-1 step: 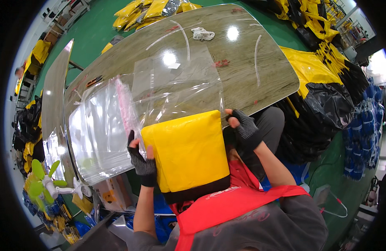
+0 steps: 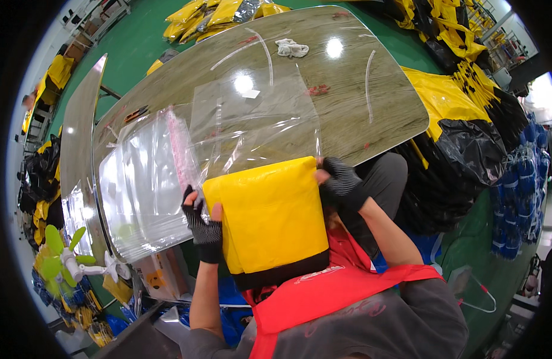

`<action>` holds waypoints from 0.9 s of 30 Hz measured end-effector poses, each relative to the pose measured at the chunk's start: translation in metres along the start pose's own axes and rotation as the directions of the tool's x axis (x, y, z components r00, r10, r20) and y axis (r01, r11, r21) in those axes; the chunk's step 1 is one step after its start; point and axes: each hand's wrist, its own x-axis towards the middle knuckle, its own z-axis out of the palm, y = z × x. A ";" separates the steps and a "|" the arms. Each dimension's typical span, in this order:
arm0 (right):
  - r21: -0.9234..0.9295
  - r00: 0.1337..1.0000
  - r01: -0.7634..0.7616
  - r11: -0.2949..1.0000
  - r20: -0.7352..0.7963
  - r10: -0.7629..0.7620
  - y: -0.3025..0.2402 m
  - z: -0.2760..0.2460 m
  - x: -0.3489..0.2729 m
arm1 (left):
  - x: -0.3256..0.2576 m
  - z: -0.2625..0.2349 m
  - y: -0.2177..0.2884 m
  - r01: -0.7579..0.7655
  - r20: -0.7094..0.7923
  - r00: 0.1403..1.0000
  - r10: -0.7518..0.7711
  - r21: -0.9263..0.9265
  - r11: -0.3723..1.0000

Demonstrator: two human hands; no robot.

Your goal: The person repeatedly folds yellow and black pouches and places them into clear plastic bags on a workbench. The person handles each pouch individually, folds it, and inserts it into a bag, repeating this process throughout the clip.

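A folded yellow plastic-coated sheet [image 2: 273,218] with a black lower band leans up from my lap against the table's near edge. My left hand [image 2: 204,230], in a dark fingerless glove, grips its left side, thumb on the yellow face and index finger raised by the bag's edge. At its upper right corner my right hand [image 2: 343,180], gloved alike, has thumb and forefinger closed in; they are slightly blurred. A clear plastic bag [image 2: 258,113] lies flat on the table [image 2: 342,78], its near end meeting the sheet's top edge. Whether the sheet is inside the bag is unclear.
Left on the table is a stack of clear bags [image 2: 145,185] with a pink strip. A white rag [image 2: 291,48] and plastic strips lie farther back. Yellow-and-black sheets [image 2: 449,119] hang at right, near blue bundles [image 2: 515,191]. A green fan [image 2: 63,257] stands at lower left.
My right hand has moved slightly left, bringing its fingers in against the sheet's upper right corner. My left hand and the sheet have barely shifted.
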 end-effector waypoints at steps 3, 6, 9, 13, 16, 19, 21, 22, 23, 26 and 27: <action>0.211 0.991 -0.057 0.976 0.129 0.030 0.001 0.012 -0.001 | 0.014 -0.005 0.025 0.531 0.377 0.846 -0.376 -0.538 0.655; 0.338 1.000 -0.001 0.941 -0.006 0.004 -0.018 0.003 -0.001 | 0.014 -0.001 0.037 0.724 0.590 0.689 -0.421 -0.531 0.441; 0.282 0.975 -0.213 0.935 0.126 0.184 0.002 -0.011 -0.049 | -0.033 0.010 0.032 0.720 0.640 0.669 -0.378 -0.433 0.543; 0.148 0.885 -0.344 0.927 0.382 0.267 0.030 -0.011 -0.138 | -0.082 -0.011 0.043 0.689 0.756 0.575 -0.312 -0.242 0.683; 0.008 0.806 -0.253 0.968 0.554 0.206 0.025 -0.037 -0.129 | -0.089 -0.027 0.025 0.599 0.725 0.621 -0.299 -0.192 0.777; 0.205 0.969 -0.186 0.961 0.198 0.145 0.031 -0.031 -0.086 | -0.040 -0.012 0.029 0.530 0.571 0.774 -0.272 -0.350 0.772; 0.395 0.971 -0.241 0.887 0.100 0.219 0.033 -0.020 -0.061 | -0.018 0.004 0.042 0.615 0.485 0.759 -0.434 -0.319 0.721; 0.615 0.869 -0.459 0.641 0.161 0.467 0.030 -0.012 -0.060 | -0.021 0.010 0.035 0.604 0.535 0.751 -0.387 -0.321 0.729; 0.479 0.928 -0.360 0.801 0.092 0.362 0.038 -0.007 -0.067 | -0.027 0.017 0.018 0.594 0.578 0.741 -0.341 -0.329 0.734; 0.380 0.978 -0.206 0.902 0.092 0.185 0.074 0.004 -0.128 | -0.085 0.014 0.003 0.595 0.588 0.742 -0.323 -0.354 0.722; 0.340 0.879 -0.463 0.819 0.296 0.374 0.057 -0.002 -0.149 | -0.113 0.000 0.000 0.638 0.600 0.715 -0.358 -0.352 0.685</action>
